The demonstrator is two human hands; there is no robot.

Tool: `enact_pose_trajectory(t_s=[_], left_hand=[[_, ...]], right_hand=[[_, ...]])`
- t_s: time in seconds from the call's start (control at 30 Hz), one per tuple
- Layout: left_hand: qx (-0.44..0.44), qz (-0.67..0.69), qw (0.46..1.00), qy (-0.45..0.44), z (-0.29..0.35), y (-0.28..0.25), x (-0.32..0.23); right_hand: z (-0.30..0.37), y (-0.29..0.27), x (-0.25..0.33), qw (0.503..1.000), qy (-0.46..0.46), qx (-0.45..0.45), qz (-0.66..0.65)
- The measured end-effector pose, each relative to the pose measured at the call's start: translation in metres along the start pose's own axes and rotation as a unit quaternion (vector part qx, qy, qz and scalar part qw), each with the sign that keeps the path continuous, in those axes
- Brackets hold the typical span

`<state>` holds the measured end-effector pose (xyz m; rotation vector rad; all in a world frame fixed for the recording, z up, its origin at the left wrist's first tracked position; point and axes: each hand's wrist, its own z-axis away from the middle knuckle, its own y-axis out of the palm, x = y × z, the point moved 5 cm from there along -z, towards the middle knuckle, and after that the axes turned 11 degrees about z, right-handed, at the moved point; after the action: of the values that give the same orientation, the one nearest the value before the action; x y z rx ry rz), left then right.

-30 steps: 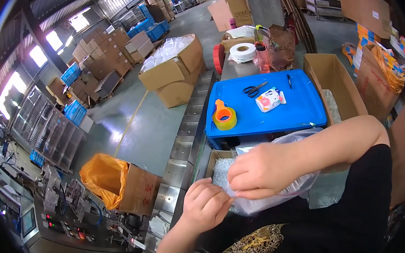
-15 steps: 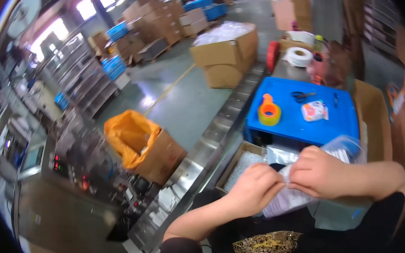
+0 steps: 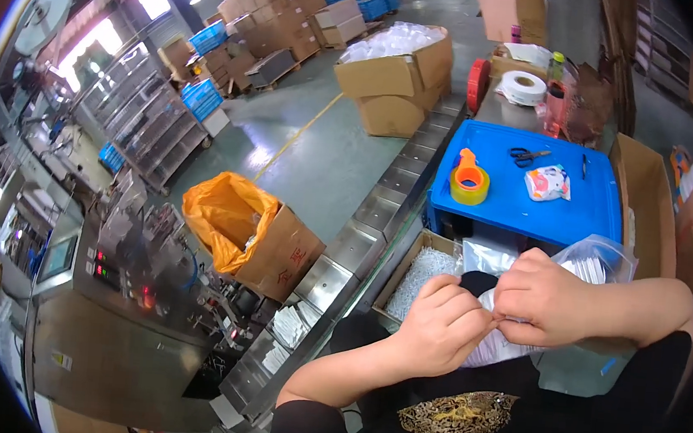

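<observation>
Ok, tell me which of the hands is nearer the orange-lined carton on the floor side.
Left. The left hand is across the metal track from the orange-lined carton, to its right; the right hand is farther right, beyond the left one.

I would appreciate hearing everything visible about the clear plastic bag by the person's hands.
The bag looks thin and transparent, with slim white items lined up inside. It slants on the near side of the blue surface, partly covered by the right hand and wrist. The left hand meets the right there; whether they grip it is unclear.
</observation>
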<state>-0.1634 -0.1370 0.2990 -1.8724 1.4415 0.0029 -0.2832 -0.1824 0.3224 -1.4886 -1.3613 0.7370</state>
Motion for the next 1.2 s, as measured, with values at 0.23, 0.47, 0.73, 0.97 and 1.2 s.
enact_pose_trajectory(t_s=[0.23, 0.47, 0.73, 0.97, 1.2], left_hand=[[0.016, -0.068, 0.998, -0.009, 0.026, -0.003, 0.010], [0.124, -0.065, 0.984, -0.113, 0.028, -0.011, 0.030], [0.143, -0.115, 0.980, -0.076, -0.005, 0.055, 0.024], [0.033, -0.056, 0.997, -0.041, 0.003, 0.061, 0.016], [-0.005, -0.040, 0.999, -0.001, 0.011, 0.052, 0.012]], right_hand=[[0.042, 0.010, -0.024, 0.989, 0.027, 0.053, 0.134], [0.080, -0.001, -0.035, 0.974, 0.080, 0.068, 0.199], [0.053, 0.018, -0.028, 0.986, 0.064, 0.044, 0.148], [0.034, 0.013, -0.020, 0.985, 0.143, 0.083, 0.040], [0.044, 0.006, -0.018, 0.987, 0.127, 0.085, 0.053]])
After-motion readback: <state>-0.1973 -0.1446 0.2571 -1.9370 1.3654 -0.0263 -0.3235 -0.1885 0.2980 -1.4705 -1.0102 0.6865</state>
